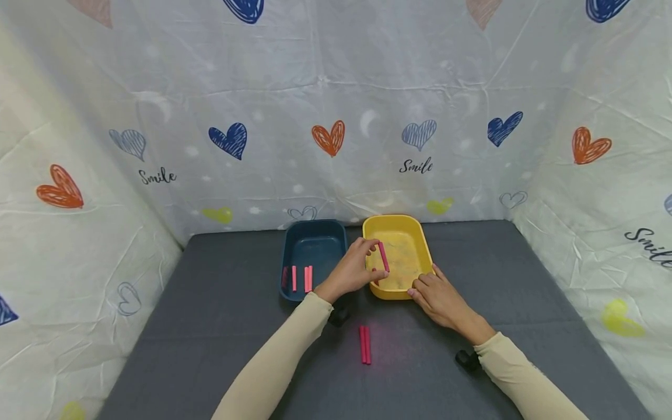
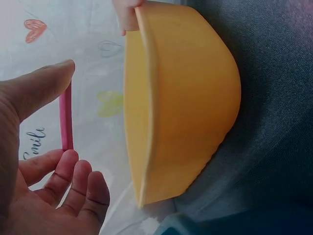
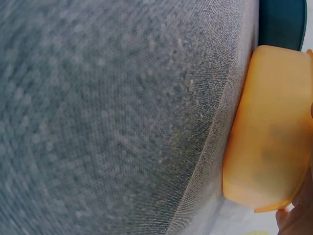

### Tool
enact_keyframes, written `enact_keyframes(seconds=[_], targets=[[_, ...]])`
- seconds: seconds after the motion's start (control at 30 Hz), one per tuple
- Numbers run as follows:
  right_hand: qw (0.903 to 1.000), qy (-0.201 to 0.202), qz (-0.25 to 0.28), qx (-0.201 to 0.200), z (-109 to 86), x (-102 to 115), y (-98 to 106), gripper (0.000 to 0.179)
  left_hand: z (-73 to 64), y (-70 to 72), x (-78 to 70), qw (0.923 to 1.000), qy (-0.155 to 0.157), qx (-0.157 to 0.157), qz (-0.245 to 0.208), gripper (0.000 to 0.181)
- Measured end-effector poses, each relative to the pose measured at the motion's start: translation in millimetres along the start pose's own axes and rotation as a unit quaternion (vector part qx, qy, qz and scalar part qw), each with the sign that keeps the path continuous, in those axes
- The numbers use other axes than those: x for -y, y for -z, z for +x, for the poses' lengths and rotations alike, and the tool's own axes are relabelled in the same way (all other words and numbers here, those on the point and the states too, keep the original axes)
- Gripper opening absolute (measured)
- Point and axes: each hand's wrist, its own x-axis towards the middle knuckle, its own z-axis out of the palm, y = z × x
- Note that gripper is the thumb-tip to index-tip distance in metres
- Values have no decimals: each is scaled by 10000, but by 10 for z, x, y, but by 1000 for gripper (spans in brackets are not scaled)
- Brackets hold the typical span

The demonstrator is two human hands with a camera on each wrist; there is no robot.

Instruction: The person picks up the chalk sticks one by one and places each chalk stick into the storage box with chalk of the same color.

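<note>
My left hand (image 1: pixel 350 269) is over the near-left part of a yellow tray (image 1: pixel 397 219), pinching a slim pink stick (image 1: pixel 384 256) end to end. In the left wrist view the thumb presses the upper end of this stick (image 2: pixel 66 117) and the fingertips hold the lower end. My right hand (image 1: pixel 438 297) grips the yellow tray's near-right corner, fingers over the rim. Part of a reddish stick (image 1: pixel 375 276) shows just beneath the left hand, mostly covered by it. Several pink sticks (image 1: pixel 294 279) are in the near end of a dark blue tray (image 1: pixel 315 224).
Two more pink sticks (image 1: pixel 364 345) lie side by side on the dark grey tabletop (image 1: pixel 226 326), nearer than the trays. The blue tray stands just left of the yellow one. A heart-printed white cloth (image 1: pixel 283 111) hangs behind the table and along both sides.
</note>
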Motion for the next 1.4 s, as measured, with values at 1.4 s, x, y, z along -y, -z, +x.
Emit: enact_keyframes(seconds=[1.4], targets=[[9999, -68, -137, 8, -2, 18, -4, 22, 414, -514, -14, 9612, 154, 479, 2713, 72]])
